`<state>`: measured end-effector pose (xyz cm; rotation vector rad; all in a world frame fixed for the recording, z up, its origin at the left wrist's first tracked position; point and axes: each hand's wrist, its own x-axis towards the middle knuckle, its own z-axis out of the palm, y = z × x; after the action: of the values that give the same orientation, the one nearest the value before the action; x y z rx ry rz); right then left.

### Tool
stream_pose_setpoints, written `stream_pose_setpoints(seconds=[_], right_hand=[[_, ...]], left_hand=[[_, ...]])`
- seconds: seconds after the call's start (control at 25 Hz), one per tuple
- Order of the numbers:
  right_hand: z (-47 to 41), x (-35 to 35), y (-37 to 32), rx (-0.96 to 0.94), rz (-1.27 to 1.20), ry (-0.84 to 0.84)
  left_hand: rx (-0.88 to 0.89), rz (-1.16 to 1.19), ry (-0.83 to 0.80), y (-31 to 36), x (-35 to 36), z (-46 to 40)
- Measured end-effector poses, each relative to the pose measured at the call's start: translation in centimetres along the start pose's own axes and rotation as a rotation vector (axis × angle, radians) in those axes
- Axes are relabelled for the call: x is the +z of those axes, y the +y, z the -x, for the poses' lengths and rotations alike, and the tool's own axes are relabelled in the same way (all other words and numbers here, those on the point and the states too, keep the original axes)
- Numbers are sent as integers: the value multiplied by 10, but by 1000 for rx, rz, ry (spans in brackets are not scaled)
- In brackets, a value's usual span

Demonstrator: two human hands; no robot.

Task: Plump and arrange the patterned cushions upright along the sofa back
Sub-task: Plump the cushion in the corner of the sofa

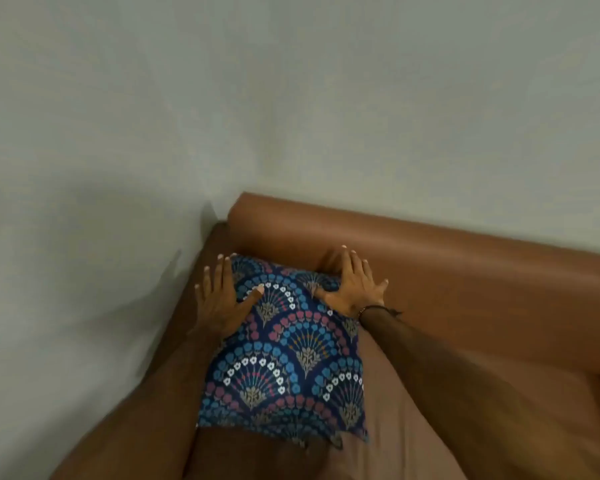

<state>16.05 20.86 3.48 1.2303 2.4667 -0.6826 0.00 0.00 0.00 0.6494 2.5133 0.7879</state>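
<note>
Hands, two, bare, both ours. Left hand (219,299): fingers spread wide, palm flat against the upper left corner of the cushion, thumb lying across the patterned face, fingertips reaching past the cushion's top edge toward the sofa arm. Right hand (355,285): fingers likewise splayed, palm pressed on the upper right corner, fingertips overlapping onto the sofa back; nothing is pinched or gripped by either hand. A dark wristband (378,309) circles our right wrist.

Cushion (288,362): one, square, navy ground with fan-shaped motifs in blue, pink, white and tan. We find it between our two hands and our two forearms, its top edge leaning against the sofa back, its lower edge resting on the seat nearer to us. It stands tilted rather than fully upright, at the left end of the sofa, just beside the arm.

Sofa back (430,258): brown, smooth, leather-like, with a rounded top roll running off to the right. Sofa seat (413,427): a lighter brown, lying under and to the right of the cushion. Sofa arm (174,341): darker brown, left of the cushion.

Wall (291,98): pale grey-green, plain, meeting in a corner behind the sofa's left end.
</note>
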Motion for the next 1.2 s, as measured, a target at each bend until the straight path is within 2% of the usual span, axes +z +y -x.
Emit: stream_pose_setpoints(seconds=[0.08,0.16,0.2,0.28,0.44,0.6,0.76,1.0,1.2], right_hand=[[-14,37,21,259,-394,-201],[-10,71,45,467,-823,-447],[-10,81,54,465,-956,-551],[3,74,61,432,-1084,-567],[16,44,112,370,-1263,-458],[32,-4,212,340,-1326,-211],[46,-47,351,352,-1306,-33],[59,-56,563,467,-1222,154],[49,-43,728,471,-1162,308]], left_hand=[[-199,161,-74,-12,20,-2],[-314,395,-103,-24,27,3],[-327,438,-98,-25,27,3],[-342,498,-106,-14,25,6],[-277,572,-120,34,44,21],[-165,624,-250,117,103,40],[-76,613,-389,205,215,81],[-16,590,-388,304,409,146],[87,595,-395,372,559,173]])
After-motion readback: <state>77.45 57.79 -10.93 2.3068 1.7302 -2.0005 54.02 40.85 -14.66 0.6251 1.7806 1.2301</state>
